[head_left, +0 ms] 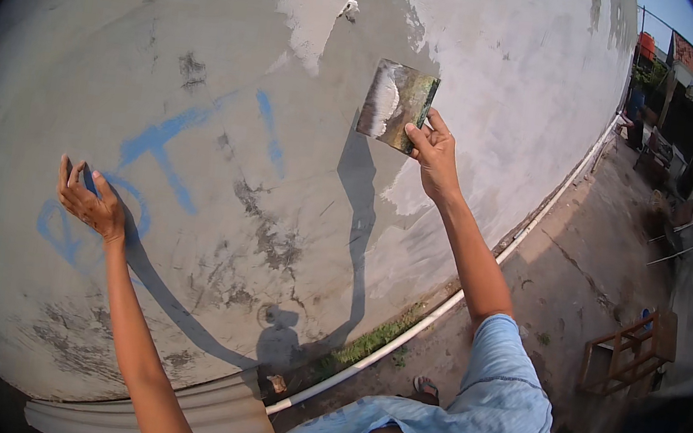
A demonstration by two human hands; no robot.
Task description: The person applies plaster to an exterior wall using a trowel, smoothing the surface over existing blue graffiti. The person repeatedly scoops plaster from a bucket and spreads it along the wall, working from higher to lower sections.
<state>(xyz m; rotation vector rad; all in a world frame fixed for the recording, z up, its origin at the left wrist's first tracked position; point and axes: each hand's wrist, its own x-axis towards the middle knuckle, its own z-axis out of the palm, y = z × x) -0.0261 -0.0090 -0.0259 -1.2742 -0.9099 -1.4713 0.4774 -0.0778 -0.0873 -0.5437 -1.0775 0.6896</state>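
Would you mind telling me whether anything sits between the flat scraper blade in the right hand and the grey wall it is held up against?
Nothing visible does. The right hand pinches the scraper blade at its lower right corner, and the blade lies against the bare wall below a patch of white plaster. The left hand rests flat on the wall, well to the left.

Outdoors, hard sun. Grey rendered wall (217, 227), patchy white skim coat (504, 106) upper right, blue spray marks (158, 144). White pipe (401, 334) along wall base. Cracked concrete ground (580, 269), wooden crate (631, 347) at right, corrugated sheet (204, 414) below.
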